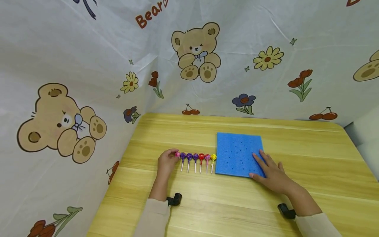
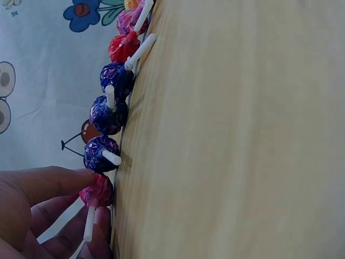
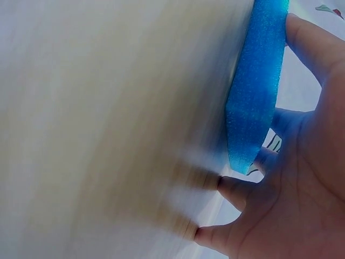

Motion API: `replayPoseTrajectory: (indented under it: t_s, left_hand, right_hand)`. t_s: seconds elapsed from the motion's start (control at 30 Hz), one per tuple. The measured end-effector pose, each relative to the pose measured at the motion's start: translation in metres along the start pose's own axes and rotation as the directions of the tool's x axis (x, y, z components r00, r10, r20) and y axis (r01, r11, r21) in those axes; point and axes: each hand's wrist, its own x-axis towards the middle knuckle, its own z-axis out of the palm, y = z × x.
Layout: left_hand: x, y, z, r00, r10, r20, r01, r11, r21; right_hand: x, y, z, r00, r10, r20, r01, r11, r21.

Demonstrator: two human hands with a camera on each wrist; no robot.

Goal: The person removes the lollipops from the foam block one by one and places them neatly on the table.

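Observation:
Several wrapped lollipops stand side by side in a row on the table, white sticks pointing toward me. At the row's left end my left hand [image 1: 167, 162] pinches a pink lollipop [image 2: 98, 190] between thumb and fingers. Beside it come purple lollipops [image 1: 189, 156], then a red lollipop [image 1: 201, 156], another pink one and a yellow lollipop [image 1: 213, 157]. The yellow one sits by the left edge of a blue foam sheet [image 1: 237, 154] dotted with small holes. My right hand [image 1: 273, 172] rests with spread fingers on the foam's right edge and lower right corner; some fingertips touch the table.
The wood-grain table [image 1: 207, 204] carries all these things. A white cloth [image 1: 133, 39] printed with bears and flowers hangs behind it and along its left side. A black wrist camera [image 1: 174, 199] sits on the left wrist, another black camera [image 1: 286, 211] on the right.

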Motion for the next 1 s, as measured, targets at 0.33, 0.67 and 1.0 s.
replayPoseTrajectory:
  t_s: [0.33,0.67,1.0]
  left_hand:
    - [-0.003,0.001,-0.002,1.000,-0.019,0.021,0.020,1.000,-0.016]
    - [-0.005,0.002,-0.005,1.000,-0.017,0.012,0.017,1.000,-0.024]
    - [-0.009,0.003,-0.019,0.991,0.114,0.075,-0.120,0.990,0.079]
  right_hand:
    - [-0.001,-0.001,-0.002,1.000,0.012,0.004,-0.012,1.000,0.002]
    - [0.000,0.002,-0.003,1.000,0.012,-0.011,-0.012,1.000,-0.025]
    - [0.004,0.000,-0.005,0.997,-0.005,-0.075,0.005,1.000,-0.001]
